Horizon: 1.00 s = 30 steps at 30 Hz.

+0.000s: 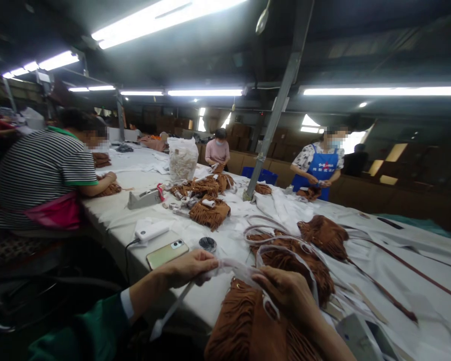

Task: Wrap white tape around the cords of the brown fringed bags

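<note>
Between my two hands stretches a whitish, translucent wrapping strip [236, 266]. My left hand [190, 265] pinches its left part, and a loose tail dangles below toward the table's edge. My right hand [285, 288] grips the other part, fingers closed. Under the right hand lies a brown fringed bag [248, 316] at the near edge of the table. From behind the right hand a pale wrapped strap loops up over a second fringed bag [315, 268]. What lies inside the wrapping strip I cannot make out.
A phone [168, 254], a white power bank [151, 229] and a dark round roll [207, 244] lie left of my hands. A tape dispenser [145, 198] stands farther back. A metal post [274, 110] rises from the table [116, 213]. Several people work around it.
</note>
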Tool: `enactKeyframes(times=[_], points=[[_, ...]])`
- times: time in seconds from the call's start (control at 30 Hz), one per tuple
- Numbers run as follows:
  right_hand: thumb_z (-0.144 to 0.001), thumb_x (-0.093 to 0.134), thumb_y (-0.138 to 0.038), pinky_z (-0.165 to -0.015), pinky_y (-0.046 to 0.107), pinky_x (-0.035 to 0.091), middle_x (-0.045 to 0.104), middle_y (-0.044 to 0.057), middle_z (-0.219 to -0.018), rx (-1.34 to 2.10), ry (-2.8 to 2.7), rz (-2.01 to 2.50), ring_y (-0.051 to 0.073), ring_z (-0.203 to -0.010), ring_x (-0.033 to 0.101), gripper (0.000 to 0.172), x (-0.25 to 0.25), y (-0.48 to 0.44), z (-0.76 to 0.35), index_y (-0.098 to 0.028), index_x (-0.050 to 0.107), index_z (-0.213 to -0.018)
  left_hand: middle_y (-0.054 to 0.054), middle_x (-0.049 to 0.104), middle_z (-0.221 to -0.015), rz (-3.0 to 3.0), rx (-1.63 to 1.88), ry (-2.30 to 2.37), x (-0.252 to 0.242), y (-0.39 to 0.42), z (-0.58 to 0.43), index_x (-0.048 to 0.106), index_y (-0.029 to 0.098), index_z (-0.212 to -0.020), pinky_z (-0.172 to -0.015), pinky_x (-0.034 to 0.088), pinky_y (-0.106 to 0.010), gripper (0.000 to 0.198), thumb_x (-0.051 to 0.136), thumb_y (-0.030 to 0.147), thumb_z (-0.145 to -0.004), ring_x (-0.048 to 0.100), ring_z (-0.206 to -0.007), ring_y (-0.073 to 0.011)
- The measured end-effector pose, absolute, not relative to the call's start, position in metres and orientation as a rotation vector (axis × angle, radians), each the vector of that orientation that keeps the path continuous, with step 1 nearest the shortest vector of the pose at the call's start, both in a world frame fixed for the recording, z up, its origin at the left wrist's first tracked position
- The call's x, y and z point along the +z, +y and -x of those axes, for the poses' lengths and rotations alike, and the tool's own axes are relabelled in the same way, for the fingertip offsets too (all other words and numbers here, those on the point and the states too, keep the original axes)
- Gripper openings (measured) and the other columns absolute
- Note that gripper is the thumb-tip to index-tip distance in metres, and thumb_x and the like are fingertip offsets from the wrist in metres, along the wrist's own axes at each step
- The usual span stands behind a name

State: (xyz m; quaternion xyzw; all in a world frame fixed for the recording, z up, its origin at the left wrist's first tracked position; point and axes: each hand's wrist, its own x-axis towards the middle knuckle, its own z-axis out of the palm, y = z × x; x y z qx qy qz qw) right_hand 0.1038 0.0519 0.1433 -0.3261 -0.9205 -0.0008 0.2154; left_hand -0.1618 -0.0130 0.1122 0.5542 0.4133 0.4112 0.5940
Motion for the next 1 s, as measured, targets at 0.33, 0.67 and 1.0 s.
enactKeyframes(times=[0.33,0.67,1.0], points=[[-0.096,0.025,-0.045,-0.056,0.027,0.038,0.062,0.005,-0.058,-0.576,-2.436,0.906,0.017,-0.055,0.059,0.056,0.133,0.123,-0.184,-0.020,0.063,-0.064,0.009,0.034,-0.043,-1.456,1.028,1.164,0.126,-0.013,0.189,0.055,0.014,-0.065,-0.039,0.013,-0.023,0.041,0.059,0.053,-0.078,0.024,-0.039,-0.0057],[-0.068,0.069,-0.059,-0.084,0.038,0.053,0.064,0.016,-0.118,-0.039,-2.559,0.541,0.031,-0.104,0.063,0.084,0.125,0.034,-0.047,-0.015,0.044,-0.136,0.004,0.046,-0.052,-1.646,0.916,0.996,0.133,-0.016,0.153,0.065,0.013,-0.070,-0.047,0.026,-0.023,0.031,0.057,0.041,-0.082,0.036,-0.049,-0.0090],[-0.081,0.044,-0.019,-0.063,0.028,0.058,0.074,0.009,-0.095,-0.100,-2.198,0.912,0.024,-0.077,0.072,0.042,0.074,0.067,-0.071,-0.020,0.060,-0.120,-0.006,0.059,-0.063,-1.539,1.506,1.414,0.073,-0.061,0.159,0.065,0.018,-0.066,-0.059,0.041,-0.029,0.049,0.045,0.058,-0.086,0.054,-0.061,-0.0183]])
